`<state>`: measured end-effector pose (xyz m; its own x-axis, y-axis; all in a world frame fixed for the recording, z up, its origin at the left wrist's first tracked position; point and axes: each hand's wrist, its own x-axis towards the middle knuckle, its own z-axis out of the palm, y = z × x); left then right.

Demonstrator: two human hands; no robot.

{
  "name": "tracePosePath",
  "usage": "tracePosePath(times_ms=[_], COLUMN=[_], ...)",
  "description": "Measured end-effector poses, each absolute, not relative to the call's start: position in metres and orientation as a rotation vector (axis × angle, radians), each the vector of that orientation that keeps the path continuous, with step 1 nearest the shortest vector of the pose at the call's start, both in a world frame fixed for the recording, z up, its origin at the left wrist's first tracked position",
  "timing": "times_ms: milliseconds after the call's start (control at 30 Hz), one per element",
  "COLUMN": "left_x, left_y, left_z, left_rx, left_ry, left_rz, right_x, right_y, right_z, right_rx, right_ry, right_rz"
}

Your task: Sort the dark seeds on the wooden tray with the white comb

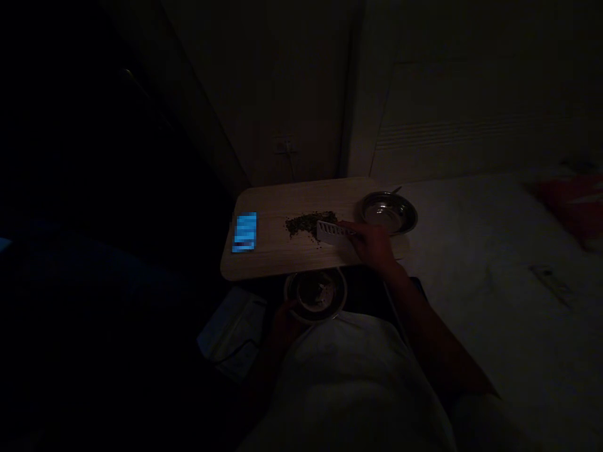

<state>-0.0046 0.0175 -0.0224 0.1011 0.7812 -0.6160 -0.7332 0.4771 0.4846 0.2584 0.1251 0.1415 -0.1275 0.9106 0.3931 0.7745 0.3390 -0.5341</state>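
Observation:
In the dim head view, my right hand (pixel 374 243) is closed around a pale, broad-bladed knife (pixel 332 233) with a row of slots or hollows along its blade. The blade rests at the edge of a dark heap of finely chopped bits (pixel 301 223) on the wooden tabletop (pixel 268 199). Below the near table edge, my left hand (pixel 286 320) grips the rim of a metal bowl (pixel 315 295). Its fingers are partly lost in shadow. Something pale lies in this bowl, too dark to make out.
A second metal bowl (pixel 389 213) with a handle sticking out stands at the table's right end. A lit, blurred-out screen (pixel 244 232) lies at the left end. A wall socket (pixel 284 145) with a cord sits behind. A pale bed-like surface (pixel 471 251) extends to the right.

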Motion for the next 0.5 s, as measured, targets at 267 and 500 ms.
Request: tracePosePath(times_ms=[267,500], left_x=[-0.001,-0.006], left_y=[0.024,0.021], left_z=[-0.012,-0.018], left_rx=[0.055,0.060], left_ry=[0.895,0.946], left_rz=[1.073,1.083], right_x=[0.260,0.262], right_y=[0.123,0.122], right_z=[0.140,0.137], right_rx=[-1.475,-1.458], right_ry=[-1.946,-1.927], right_rz=[0.294,0.348])
